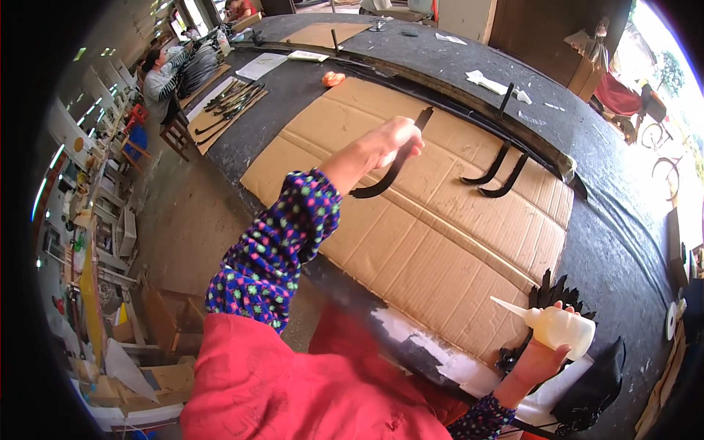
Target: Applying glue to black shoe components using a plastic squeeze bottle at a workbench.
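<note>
- The left hand (392,143) is raised over the cardboard sheet (440,242), fingers clenched around a curved black strip (389,176). The strip's upper end sticks out toward 1 o'clock from the fist and its lower end hooks toward 7 o'clock.
- The right hand (539,359), at about 5 o'clock in the view, has its fingers wrapped around a pale glue bottle (561,328). The bottle lies tilted, with its pointed nozzle aimed toward 10 o'clock.
- Just behind the bottle, at 12 o'clock from the right hand, a bunch of black strips (554,290) fans upward at the cardboard's edge.
- Two more curved black pieces (499,176) lie on the cardboard at 3 o'clock from the left hand, well apart from it, beside a long dark rail (469,110) that crosses the worktop (609,242).
- A small orange object (334,78) sits on the worktop at 11 o'clock from the left hand.
- Far off at 10 o'clock, another person (163,77) sits at the worktop's end beside a tray of black strips (231,103).
</note>
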`<state>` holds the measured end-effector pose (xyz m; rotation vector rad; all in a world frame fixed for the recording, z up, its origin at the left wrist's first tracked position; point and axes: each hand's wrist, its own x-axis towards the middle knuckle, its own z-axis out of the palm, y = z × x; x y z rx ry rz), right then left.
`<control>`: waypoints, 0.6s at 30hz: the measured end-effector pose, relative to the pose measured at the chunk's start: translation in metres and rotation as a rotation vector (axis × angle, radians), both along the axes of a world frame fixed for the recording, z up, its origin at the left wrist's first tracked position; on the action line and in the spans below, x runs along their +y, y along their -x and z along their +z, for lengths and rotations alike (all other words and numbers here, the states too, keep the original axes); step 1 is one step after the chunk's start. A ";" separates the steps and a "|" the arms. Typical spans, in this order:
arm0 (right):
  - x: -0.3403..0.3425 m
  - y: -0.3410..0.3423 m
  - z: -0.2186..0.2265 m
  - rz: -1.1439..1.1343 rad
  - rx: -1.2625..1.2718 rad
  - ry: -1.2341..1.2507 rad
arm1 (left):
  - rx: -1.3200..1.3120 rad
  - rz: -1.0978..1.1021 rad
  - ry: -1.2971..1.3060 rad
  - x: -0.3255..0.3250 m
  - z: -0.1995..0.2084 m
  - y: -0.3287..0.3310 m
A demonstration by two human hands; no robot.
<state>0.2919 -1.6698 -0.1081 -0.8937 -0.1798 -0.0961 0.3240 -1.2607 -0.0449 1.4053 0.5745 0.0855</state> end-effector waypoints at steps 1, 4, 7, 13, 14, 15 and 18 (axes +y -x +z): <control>0.004 -0.007 -0.007 -0.004 -0.007 -0.008 | 0.000 -0.020 -0.024 0.008 -0.013 -0.030; 0.010 -0.019 -0.026 0.043 -0.038 -0.058 | -0.047 -0.139 -0.136 0.010 -0.055 -0.109; 0.010 -0.018 -0.029 0.019 -0.036 -0.022 | -0.310 -0.197 -0.256 -0.009 -0.099 -0.167; 0.018 -0.019 -0.022 -0.051 0.056 -0.063 | -0.594 0.236 -0.697 -0.043 -0.158 -0.210; 0.018 -0.020 -0.020 -0.048 0.063 -0.065 | -0.558 0.264 -0.986 -0.045 -0.163 -0.207; 0.019 -0.021 -0.019 -0.054 0.075 -0.078 | -0.527 0.278 -1.269 -0.050 -0.154 -0.201; 0.014 -0.025 -0.022 0.011 -0.022 -0.126 | -0.222 0.322 -1.360 -0.061 -0.123 -0.183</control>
